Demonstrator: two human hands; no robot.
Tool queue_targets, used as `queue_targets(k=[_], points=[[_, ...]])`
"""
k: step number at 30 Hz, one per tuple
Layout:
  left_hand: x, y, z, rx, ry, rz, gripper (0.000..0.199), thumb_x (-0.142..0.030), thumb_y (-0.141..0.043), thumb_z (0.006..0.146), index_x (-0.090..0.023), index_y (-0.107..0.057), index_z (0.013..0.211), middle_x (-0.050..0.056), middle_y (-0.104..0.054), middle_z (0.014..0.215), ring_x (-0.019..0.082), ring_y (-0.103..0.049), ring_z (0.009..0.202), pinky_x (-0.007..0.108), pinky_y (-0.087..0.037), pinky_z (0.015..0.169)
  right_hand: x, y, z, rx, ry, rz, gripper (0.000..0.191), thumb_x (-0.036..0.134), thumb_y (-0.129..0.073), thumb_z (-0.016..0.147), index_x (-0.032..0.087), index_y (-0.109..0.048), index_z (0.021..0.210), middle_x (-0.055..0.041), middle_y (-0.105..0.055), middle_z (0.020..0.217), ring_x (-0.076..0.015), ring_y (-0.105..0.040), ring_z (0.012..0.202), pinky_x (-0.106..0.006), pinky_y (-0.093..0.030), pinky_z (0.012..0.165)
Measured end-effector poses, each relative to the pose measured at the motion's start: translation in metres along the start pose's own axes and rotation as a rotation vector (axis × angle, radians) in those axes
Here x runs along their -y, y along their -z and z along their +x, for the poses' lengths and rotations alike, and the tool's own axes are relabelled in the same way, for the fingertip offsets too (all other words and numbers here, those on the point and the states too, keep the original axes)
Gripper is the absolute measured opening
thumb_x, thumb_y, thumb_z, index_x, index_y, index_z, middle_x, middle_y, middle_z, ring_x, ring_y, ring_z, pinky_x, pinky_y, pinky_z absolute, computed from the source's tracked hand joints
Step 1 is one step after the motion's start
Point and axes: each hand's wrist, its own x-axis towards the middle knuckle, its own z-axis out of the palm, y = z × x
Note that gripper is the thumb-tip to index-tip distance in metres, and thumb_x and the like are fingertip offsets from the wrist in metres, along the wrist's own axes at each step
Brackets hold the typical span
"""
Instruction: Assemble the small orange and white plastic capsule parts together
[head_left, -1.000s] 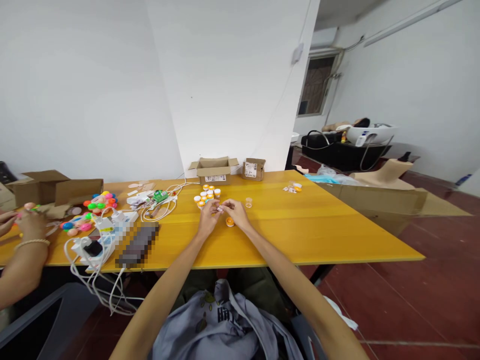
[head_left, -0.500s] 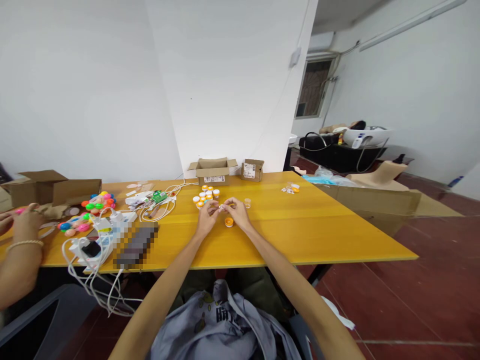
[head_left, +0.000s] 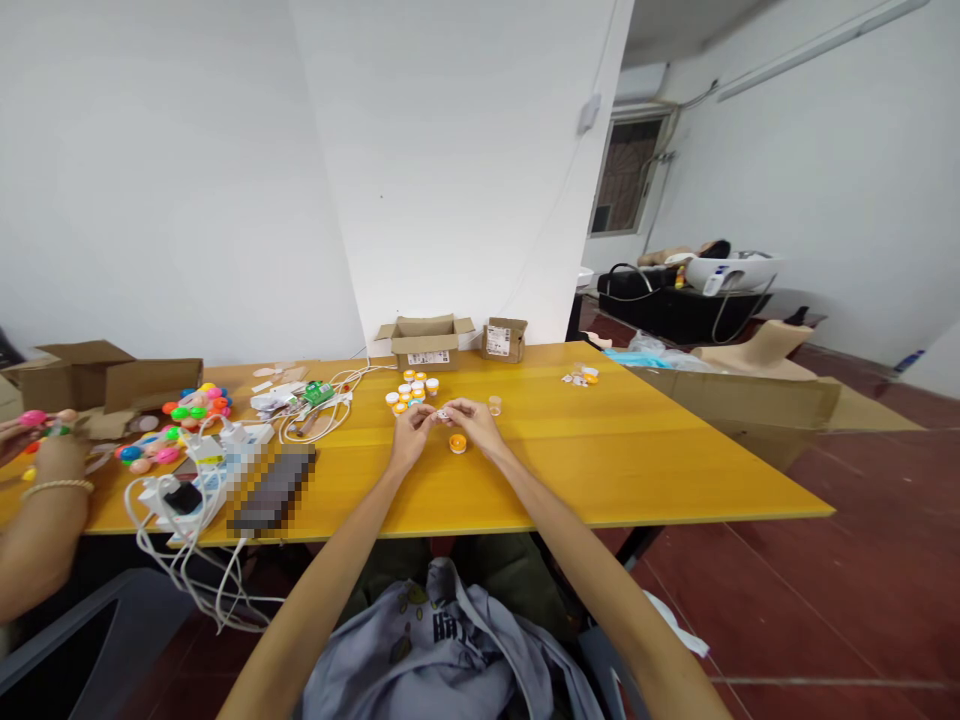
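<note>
Between the fingertips of both my hands is a small white piece (head_left: pixel 442 413), too small to name more exactly. My left hand (head_left: pixel 412 432) pinches it from the left and my right hand (head_left: pixel 472 424) from the right, a little above the table. Just below them on the wood stands an orange round cap or cup (head_left: pixel 457 443), its hollow side up. A small clear cup (head_left: pixel 494 405) is to the right of my right hand. Behind my left hand stand several small orange-and-white jars (head_left: pixel 410 389) in a cluster, partly hidden by that hand.
Cardboard boxes (head_left: pixel 425 350) stand at the table's back edge. White and orange bits (head_left: pixel 581 376) lie on the right. Left are a power strip (head_left: pixel 217 470) with cables, a blurred-out dark object (head_left: pixel 274 490) and colourful ball toys (head_left: pixel 199 402). A co-worker's hands (head_left: pixel 56 450) handle coloured balls.
My hands have come slightly closer together and lower around the small white piece, which shows a bit more. At left, the co-worker's hands have lifted a string of coloured balls into view.
</note>
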Motion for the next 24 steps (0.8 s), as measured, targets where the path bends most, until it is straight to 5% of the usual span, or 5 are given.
queue_targets(k=[24], points=[[-0.0044,0.0003,-0.0002,0.044,-0.007,-0.047,0.020,-0.037,-0.075,0.073,-0.018,-0.071,0.078,0.004,-0.073,0.075,0.018,-0.069,0.069,0.034,-0.058,0.074,-0.0048,0.0028,-0.0004,-0.008,-0.045,0.054,0.033,0.050,-0.082,0.057,0.021,-0.071,0.069,-0.0031,-0.072,0.072,-0.0177,-0.064,0.067,-0.033,-0.054,0.069]])
